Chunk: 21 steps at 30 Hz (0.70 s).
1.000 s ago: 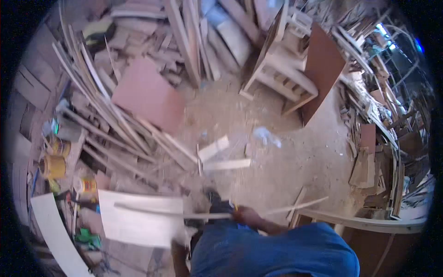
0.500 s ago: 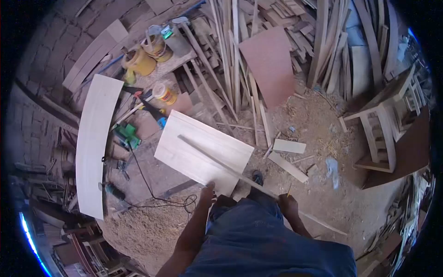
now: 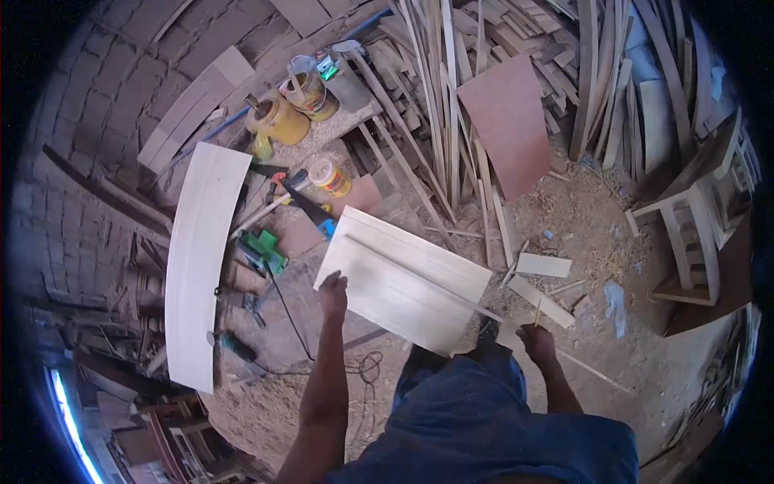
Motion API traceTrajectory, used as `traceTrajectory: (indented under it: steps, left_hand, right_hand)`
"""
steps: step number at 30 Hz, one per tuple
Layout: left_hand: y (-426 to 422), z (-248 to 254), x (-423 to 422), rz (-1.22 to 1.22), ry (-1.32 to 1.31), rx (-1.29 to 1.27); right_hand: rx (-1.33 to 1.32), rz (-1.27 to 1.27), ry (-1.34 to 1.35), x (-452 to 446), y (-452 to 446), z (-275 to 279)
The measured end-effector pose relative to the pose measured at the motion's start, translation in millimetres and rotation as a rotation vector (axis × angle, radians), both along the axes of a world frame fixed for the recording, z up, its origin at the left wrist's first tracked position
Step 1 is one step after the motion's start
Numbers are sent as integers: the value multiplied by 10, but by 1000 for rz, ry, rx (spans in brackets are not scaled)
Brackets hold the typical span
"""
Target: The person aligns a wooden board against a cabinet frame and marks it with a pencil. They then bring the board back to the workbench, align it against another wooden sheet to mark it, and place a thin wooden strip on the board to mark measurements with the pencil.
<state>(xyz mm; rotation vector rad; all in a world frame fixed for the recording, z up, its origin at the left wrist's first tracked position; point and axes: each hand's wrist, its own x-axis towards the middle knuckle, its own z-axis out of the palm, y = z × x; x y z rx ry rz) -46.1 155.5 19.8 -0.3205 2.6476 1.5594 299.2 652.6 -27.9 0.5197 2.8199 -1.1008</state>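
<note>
A pale wooden board (image 3: 403, 294) lies at a slant on the low work surface in front of me. My left hand (image 3: 332, 292) is at its left edge, fingers closed over the rim near the corner. Across the board runs a long thin wooden strip (image 3: 427, 283), reaching past its right edge toward the floor. My right hand (image 3: 537, 342) is closed at that strip, beyond the board's lower right corner. A yellow pencil (image 3: 538, 313) sticks up from its fingers. How the fingers wrap the strip is partly hidden.
Left of the board are a curved pale panel (image 3: 201, 274), a green power tool (image 3: 264, 252), a handsaw (image 3: 310, 211) and a corded tool (image 3: 234, 347). Buckets (image 3: 278, 121) stand behind. Lumber leans at the back; a wooden chair frame (image 3: 685, 242) is right. Offcuts (image 3: 542, 302) litter the floor.
My left hand has moved from the board's near edge up to its left edge. The strip now lies closer to the board's far edge. The head view has shifted.
</note>
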Motion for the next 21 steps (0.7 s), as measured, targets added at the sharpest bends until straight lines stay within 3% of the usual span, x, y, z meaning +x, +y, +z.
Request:
traceTrajectory:
  steps: [2, 5, 8, 13, 17, 21]
  left_hand:
    - [-46, 122, -529, -148, 109, -227]
    - [-15, 232, -1155, -296, 212, -273]
    - [-42, -42, -1696, -314, 181, -240]
    - [126, -250, -2032, -349, 199, 23]
    - [387, 125, -2040, -163, -25, 202]
    - [169, 32, -2236, -364, 48, 193]
  right_hand:
    - [21, -12, -13, -112, -66, 24]
    - [104, -51, -75, -309, -229, 57]
    - [137, -113, -117, -507, -323, 212]
    - [183, -136, -196, -806, -428, 278]
    - [209, -166, -274, -974, -497, 390]
    - [225, -231, -179, -839, -406, 255]
